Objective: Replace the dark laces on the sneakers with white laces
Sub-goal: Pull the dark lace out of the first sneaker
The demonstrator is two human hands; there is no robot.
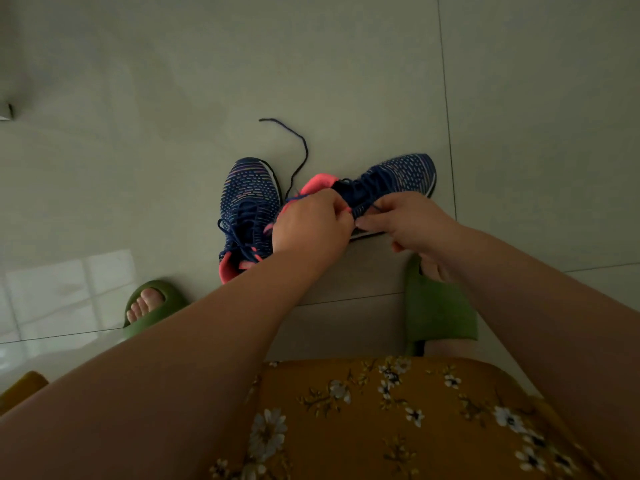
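Two navy knit sneakers with pink lining lie on the tiled floor. The left sneaker (249,202) stands upright with its dark lace still tied. The right sneaker (398,178) lies turned sideways, toe to the right. My left hand (311,226) grips its pink heel collar. My right hand (408,223) pinches the dark lace at the eyelets. A loose end of that dark lace (301,150) trails away across the floor behind the shoes. No white lace is in view.
My feet in green slides sit at left (152,306) and right (440,313) of the shoes. A yellow floral skirt (398,420) covers my lap at the bottom. Grey floor tiles (207,81) stretch beyond the sneakers.
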